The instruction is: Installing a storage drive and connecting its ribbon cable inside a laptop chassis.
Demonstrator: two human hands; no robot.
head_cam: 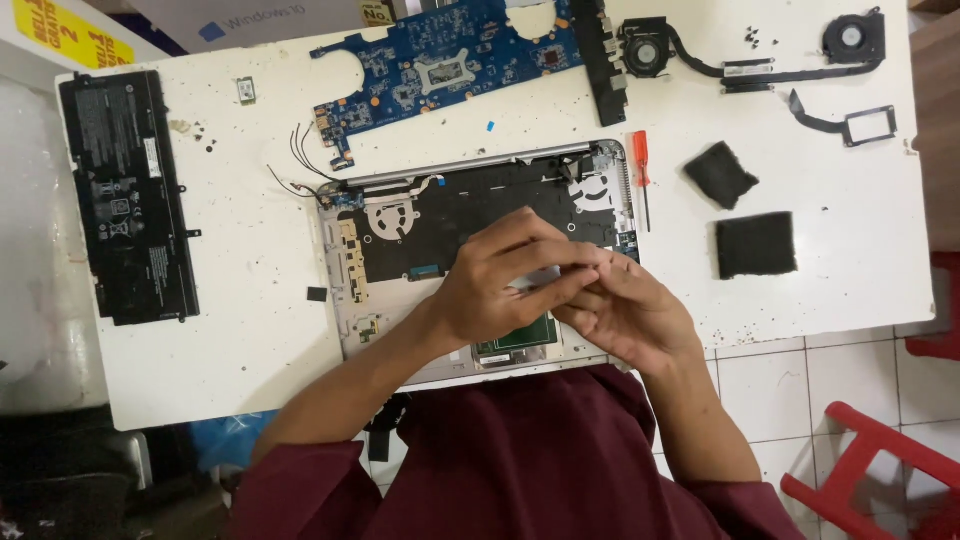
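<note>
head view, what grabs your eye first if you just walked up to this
The two hands, left hand and right hand, meet fingertip to fingertip over an opened silver laptop shell at the centre of the white table. A blue circuit board lies above the shell, and a long black battery lies at the far left.

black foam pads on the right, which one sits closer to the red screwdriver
The upper, smaller foam pad, lying tilted like a diamond near the red screwdriver. The larger foam pad lies squarer, lower and farther right.
</note>
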